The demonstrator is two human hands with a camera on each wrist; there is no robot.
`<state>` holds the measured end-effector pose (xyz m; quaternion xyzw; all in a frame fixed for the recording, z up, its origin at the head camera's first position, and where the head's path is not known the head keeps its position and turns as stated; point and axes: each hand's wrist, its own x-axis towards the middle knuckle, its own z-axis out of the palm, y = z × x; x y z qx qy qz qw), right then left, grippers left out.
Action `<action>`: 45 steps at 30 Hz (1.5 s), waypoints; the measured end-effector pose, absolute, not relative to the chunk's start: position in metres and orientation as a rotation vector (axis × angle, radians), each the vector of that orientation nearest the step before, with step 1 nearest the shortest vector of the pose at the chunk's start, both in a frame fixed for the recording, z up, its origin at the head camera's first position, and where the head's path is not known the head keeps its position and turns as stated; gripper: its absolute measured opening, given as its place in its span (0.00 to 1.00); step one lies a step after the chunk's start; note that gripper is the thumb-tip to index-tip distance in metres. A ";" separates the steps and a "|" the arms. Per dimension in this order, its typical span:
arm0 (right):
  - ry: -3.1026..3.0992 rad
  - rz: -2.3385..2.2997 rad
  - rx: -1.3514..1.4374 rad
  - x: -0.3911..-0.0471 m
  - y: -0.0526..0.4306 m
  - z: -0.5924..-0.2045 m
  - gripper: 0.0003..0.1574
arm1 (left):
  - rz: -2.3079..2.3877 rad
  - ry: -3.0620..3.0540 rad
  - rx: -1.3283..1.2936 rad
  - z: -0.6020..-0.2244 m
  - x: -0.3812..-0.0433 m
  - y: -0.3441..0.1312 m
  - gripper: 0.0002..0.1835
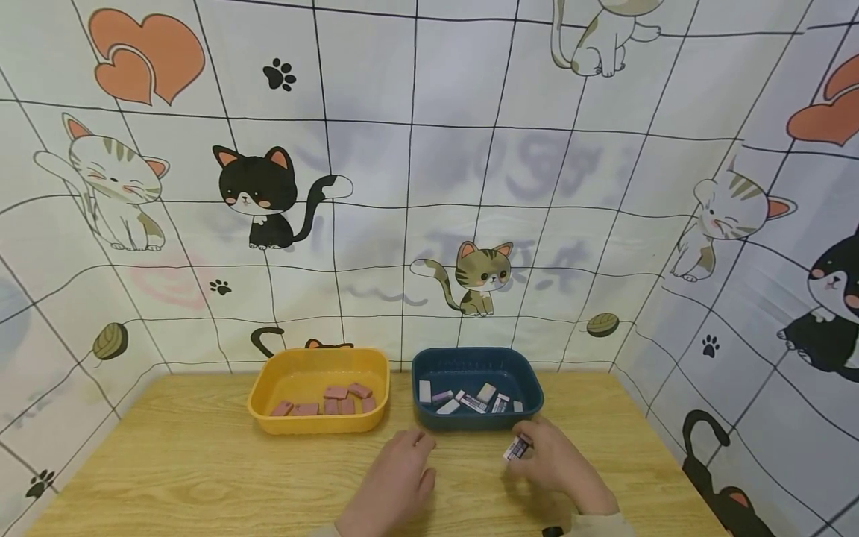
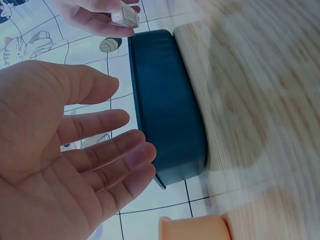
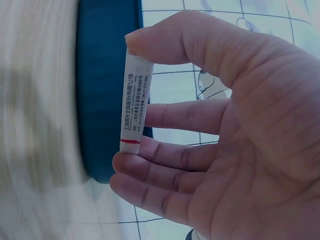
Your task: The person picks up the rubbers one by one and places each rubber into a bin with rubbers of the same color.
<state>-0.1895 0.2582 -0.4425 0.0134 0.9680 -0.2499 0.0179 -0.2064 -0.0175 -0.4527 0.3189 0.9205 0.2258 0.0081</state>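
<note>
My right hand (image 1: 553, 455) pinches an eraser (image 1: 517, 447) in a printed paper sleeve, just in front of the blue bin (image 1: 470, 424). In the right wrist view, the thumb is at one end of the eraser (image 3: 134, 100) and fingers are at the other; small print and a red line show on its side. My left hand (image 1: 396, 477) hovers over the table with nothing in it, left of the right hand; its fingers look loosely bent in the left wrist view. Several white erasers (image 1: 472, 402), some sleeved, lie in the blue bin.
A yellow bin (image 1: 315, 425) holding several small pink blocks (image 1: 306, 409) stands left of the blue bin. Both rest near the back of the wooden table (image 1: 201, 462). A cat-patterned sheet (image 1: 376, 246) rises behind and along the sides.
</note>
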 end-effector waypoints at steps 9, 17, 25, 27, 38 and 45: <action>3.053 -0.852 -0.071 -0.186 0.247 -0.434 0.33 | 0.757 2.930 1.020 -0.453 -0.211 -0.027 0.15; 3.158 -0.909 -0.130 -0.191 0.232 -0.432 0.32 | 0.787 2.948 1.024 -0.456 -0.212 -0.031 0.14; 3.228 -0.927 -0.184 -0.208 0.219 -0.435 0.34 | 0.794 2.950 0.974 -0.461 -0.212 -0.034 0.14; 3.247 -0.901 -0.203 -0.213 0.217 -0.435 0.34 | 0.796 2.944 0.965 -0.463 -0.213 -0.035 0.15; 3.252 -0.765 -0.190 -0.241 0.207 -0.430 0.34 | 0.847 2.989 0.914 -0.465 -0.216 -0.038 0.19; 3.244 -0.677 -0.158 -0.260 0.201 -0.426 0.34 | 0.907 3.036 0.934 -0.466 -0.221 -0.041 0.20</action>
